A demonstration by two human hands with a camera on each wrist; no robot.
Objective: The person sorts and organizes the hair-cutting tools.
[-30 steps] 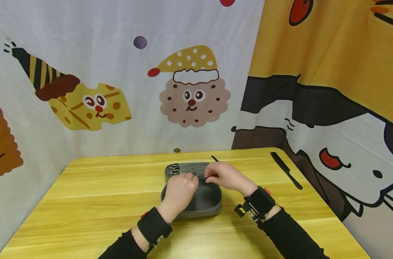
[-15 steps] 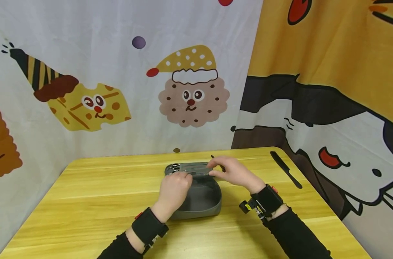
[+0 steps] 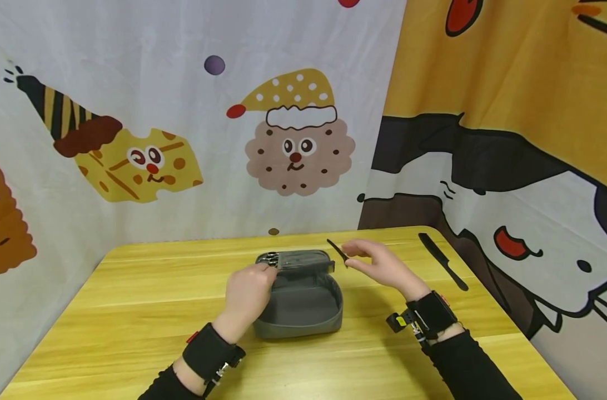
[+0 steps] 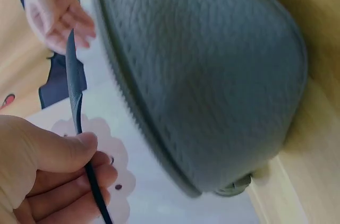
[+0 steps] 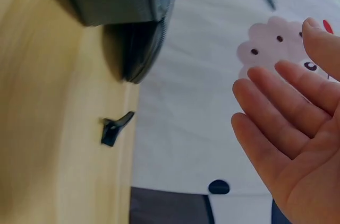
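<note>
My left hand (image 3: pixel 247 293) pinches a slim black tail comb (image 4: pixel 75 83), its kind judged from a finely ridged edge and thin tail, beside the case. In the head view the hand mostly hides that comb. A grey zippered case (image 3: pixel 299 325) lies unzipped on the table, its lid tipped back. Scissors (image 3: pixel 270 258) sit at the lid's left, next to a clear pocket (image 3: pixel 303 258). Right of the case hovers my right hand (image 3: pixel 383 268), fingers loosely extended and holding nothing. In the right wrist view it is apart from a slim black object (image 5: pixel 114 130) on the table, kind unclear.
A black handled comb (image 3: pixel 441 260) lies near the right edge of the wooden table (image 3: pixel 158 300). Behind the table hang a white printed curtain (image 3: pixel 173 105) and a yellow one (image 3: pixel 508 72) at right.
My left hand has drawn back left from the case's middle. My right hand has left the lid's right side, moved right and opened its fingers. The case stays put.
</note>
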